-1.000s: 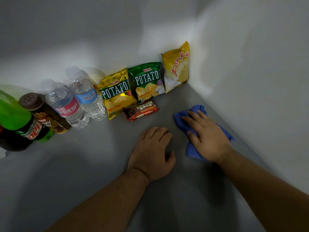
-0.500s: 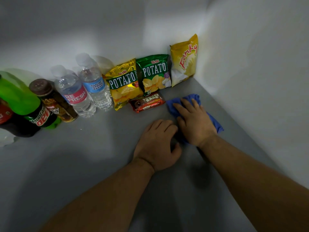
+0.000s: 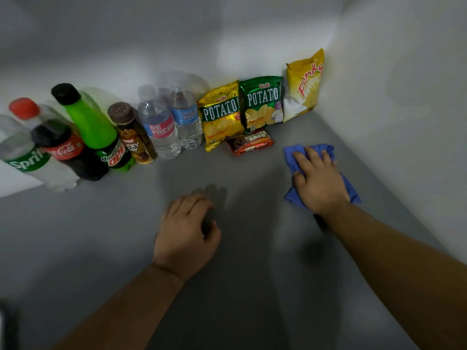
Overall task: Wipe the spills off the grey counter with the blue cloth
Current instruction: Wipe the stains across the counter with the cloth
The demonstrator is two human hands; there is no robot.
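Blue crumpled fabric cloth lies on the smooth grey counter close to the white side wall. The right hand presses it with flat, spread fingers, grip released; the left hand, loosely curled, grasps nothing.

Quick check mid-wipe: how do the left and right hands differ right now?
The right hand presses flat on the blue cloth, fingers extended; the left hand holds nothing, fingers loosely curled. The right hand is farther out, near the right wall; the left hand is central, nearer the camera. Both are palm-down over the grey counter.
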